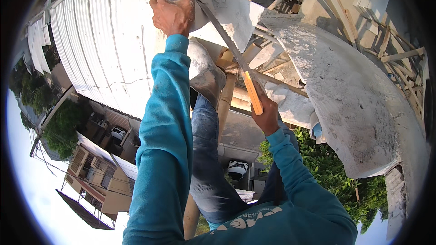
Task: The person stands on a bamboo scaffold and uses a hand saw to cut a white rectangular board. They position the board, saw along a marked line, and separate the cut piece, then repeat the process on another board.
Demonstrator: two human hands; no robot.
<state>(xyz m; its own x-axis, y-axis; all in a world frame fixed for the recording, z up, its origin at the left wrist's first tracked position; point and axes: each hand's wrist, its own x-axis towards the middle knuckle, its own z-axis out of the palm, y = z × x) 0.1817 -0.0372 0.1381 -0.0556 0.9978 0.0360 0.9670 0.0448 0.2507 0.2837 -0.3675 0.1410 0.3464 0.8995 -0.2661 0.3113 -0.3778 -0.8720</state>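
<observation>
My right hand [265, 112] is closed around the orange-yellow handle [252, 91] of a handsaw. Its long toothed blade [227, 40] slants up and left, with the tip end against a pale board [141, 1]. My left hand [173, 14] lies on that board beside the blade, index finger and thumb spread apart, the other fingers partly bent. Below the board, a dusty boot [206, 70] stands near bamboo poles. A dark line runs across the board above my left hand; how deep it goes I cannot tell.
White corrugated roofing [97, 41] spreads to the left. A rough grey concrete slab [336, 90] curves along the right. Bamboo poles [225, 104] pass under me, over a drop to a parked vehicle [237, 170]. Loose timber [404, 59] and leafy branches [327, 172] are at the right.
</observation>
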